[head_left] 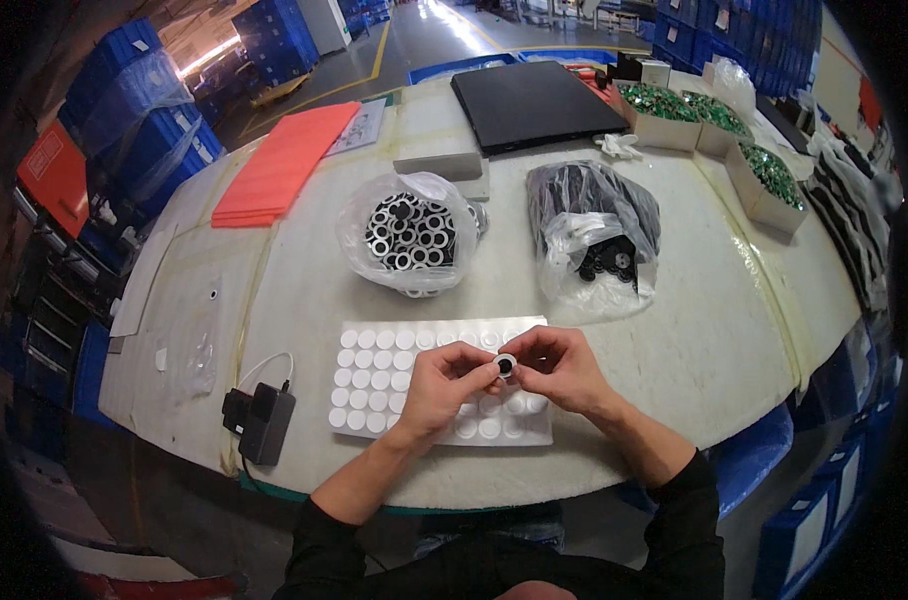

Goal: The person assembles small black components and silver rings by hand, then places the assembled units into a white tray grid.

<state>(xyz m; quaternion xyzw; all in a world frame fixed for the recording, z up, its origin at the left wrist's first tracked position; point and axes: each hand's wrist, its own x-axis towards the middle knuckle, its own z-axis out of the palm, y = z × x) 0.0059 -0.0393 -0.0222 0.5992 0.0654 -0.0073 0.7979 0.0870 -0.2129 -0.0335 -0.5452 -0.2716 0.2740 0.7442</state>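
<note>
A white ring with a black centre is being held above the right part of a white tray. The left hand is pinching its left side between thumb and fingertips, and the right hand is gripping its right side just as narrowly; which is bearing more of the hold, one cannot tell. Beneath them, rows of round white discs are lining the tray. With only fingertips holding so small a piece, an uneven squeeze could send it skidding among the discs, and a low wrist could nudge some out of line. The tray is lying near the close edge of the table, which both forearms are crossing. A black power adapter is limiting room on the left, while more tabletop is stretching to the right. Beyond the tray, a clear bag of similar rings and a bag of black round parts are standing apart, leaving a gap between.
</note>
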